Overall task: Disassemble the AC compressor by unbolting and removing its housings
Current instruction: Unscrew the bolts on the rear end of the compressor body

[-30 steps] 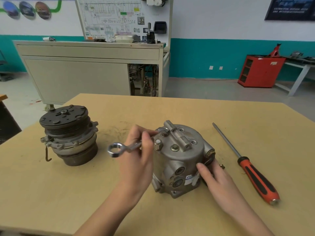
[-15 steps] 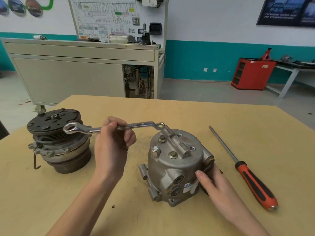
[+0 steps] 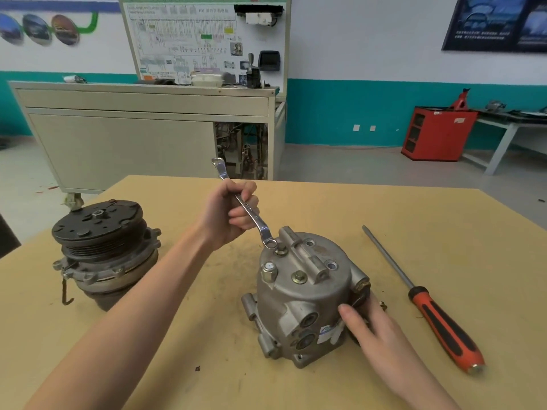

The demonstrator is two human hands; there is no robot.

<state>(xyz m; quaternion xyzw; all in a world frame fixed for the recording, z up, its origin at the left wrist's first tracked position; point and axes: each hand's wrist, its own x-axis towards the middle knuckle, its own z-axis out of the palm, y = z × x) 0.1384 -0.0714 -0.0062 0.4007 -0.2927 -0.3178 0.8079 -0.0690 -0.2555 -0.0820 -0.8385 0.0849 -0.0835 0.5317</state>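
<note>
The compressor (image 3: 307, 294) stands on the bench (image 3: 414, 217). The left hand (image 3: 233, 214) grips the wrench (image 3: 257, 220), its ring only at the edge of a top bolt (image 3: 280, 250). Pulled now, it may slip off. The right hand (image 3: 364, 324) lies flat against the side.

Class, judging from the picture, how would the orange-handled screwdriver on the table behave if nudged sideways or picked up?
The screwdriver would probably roll: shaft and handle look round, and it lies loose on the flat table. Its straight metal shaft should stay stiff. The black handle inserts likely resist slipping.
</note>
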